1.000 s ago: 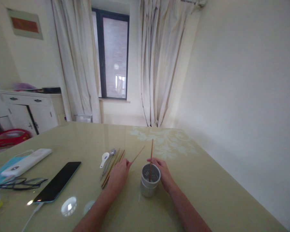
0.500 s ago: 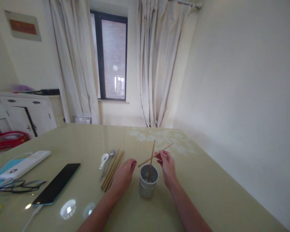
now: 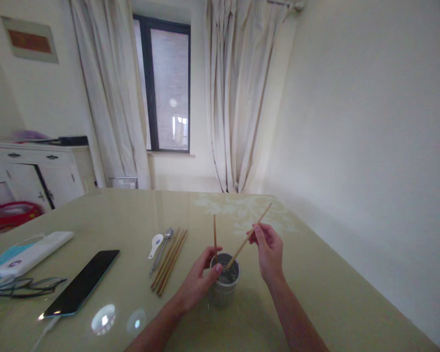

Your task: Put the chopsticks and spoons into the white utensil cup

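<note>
chopstick (image 3: 241,247): slim, straight, pale tan, plain wood by the look of it; the lower end seems a shade thicker than the upper. long axis on a slant: upper end points up and away to the right, lower end down and left into the mouth of the cup (image 3: 224,295). whether that tip touches anything inside, cannot tell.

right hand (image 3: 270,252): pinches the chopstick between thumb and fingers, somewhat above its middle, to the right of the cup.

left hand (image 3: 198,281): clasps the cup's left side at the rim, thumb on the near part, fingers round the far part.

cup: grey, round, upright on the table (image 3: 315,293), pale dots showing inside on the bottom. second stick (image 3: 215,234) stands in it at the left, redder brown, nearly vertical, top end up, between left thumb and fingers.

left of the left hand: loose sticks (image 3: 172,264) side by side, slanting away to the right. just beyond them, metal spoon (image 3: 167,235), then white spoon (image 3: 156,244).
</note>
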### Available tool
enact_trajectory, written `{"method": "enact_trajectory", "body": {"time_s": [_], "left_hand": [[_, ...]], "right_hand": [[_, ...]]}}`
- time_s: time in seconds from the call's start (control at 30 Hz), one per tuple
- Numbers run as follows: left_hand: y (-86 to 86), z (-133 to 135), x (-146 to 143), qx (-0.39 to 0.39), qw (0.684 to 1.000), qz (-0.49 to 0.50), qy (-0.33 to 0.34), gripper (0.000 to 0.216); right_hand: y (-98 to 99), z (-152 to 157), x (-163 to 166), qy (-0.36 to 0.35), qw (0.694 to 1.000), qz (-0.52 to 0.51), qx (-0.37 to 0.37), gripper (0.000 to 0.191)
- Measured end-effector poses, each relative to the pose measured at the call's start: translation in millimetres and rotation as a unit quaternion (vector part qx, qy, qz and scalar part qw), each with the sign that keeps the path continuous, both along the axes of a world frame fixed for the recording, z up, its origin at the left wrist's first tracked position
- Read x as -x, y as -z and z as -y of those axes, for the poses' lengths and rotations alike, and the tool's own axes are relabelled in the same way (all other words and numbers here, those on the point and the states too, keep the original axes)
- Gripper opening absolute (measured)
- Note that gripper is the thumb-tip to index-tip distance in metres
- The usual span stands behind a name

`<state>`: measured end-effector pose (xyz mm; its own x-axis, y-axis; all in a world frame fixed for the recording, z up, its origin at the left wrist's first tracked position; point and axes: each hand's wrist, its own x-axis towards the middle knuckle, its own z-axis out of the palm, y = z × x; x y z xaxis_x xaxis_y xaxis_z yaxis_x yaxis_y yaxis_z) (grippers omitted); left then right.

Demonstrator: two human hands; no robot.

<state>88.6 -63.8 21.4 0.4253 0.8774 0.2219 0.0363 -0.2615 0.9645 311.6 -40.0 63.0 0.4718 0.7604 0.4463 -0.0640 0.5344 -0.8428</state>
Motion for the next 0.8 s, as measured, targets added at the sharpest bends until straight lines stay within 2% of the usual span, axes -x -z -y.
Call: {"method": "enact_trajectory", "body": {"time_s": [0.2,0.43,0.5,0.57,0.6,0.63,0.7,0.77,0.8], "left_hand": [[1.3,-1,1,-0.015,1.000,-0.013,-0.024,0.053],[-5.6,3,-1,-0.047,0.998,-0.015,-0.026,0.051],[-8.2,-5,3,-0.062,0.996,-0.026,-0.061,0.052],[-9.9,-19,16,-0.085,0.983,-0.067,-0.149,0.051],[-10.1,-27,26,-0.101,0.966,-0.107,-0.212,0.050],[-9.6,-35,38,-0.120,0.936,-0.169,-0.284,0.049],[-6.5,-48,64,-0.147,0.842,-0.329,-0.402,0.053],[-0.7,-56,86,-0.145,0.765,-0.443,-0.445,0.062],[2.8,-58,93,-0.138,0.743,-0.479,-0.448,0.067]], "right_hand": [[-6.1,8,5,0.016,0.999,0.029,-0.031,0.036],[1.7,5,12,-0.072,0.992,0.100,0.012,0.039],[5.7,4,14,-0.092,0.989,0.112,0.025,0.039],[8.9,4,16,-0.114,0.985,0.122,0.038,0.040],[10.2,4,17,-0.124,0.983,0.126,0.044,0.041],[11.2,4,18,-0.133,0.981,0.131,0.049,0.041],[12.9,5,21,-0.147,0.977,0.142,0.058,0.042],[14.2,5,23,-0.159,0.974,0.150,0.064,0.043],[14.7,5,24,-0.164,0.973,0.152,0.066,0.043]]}}
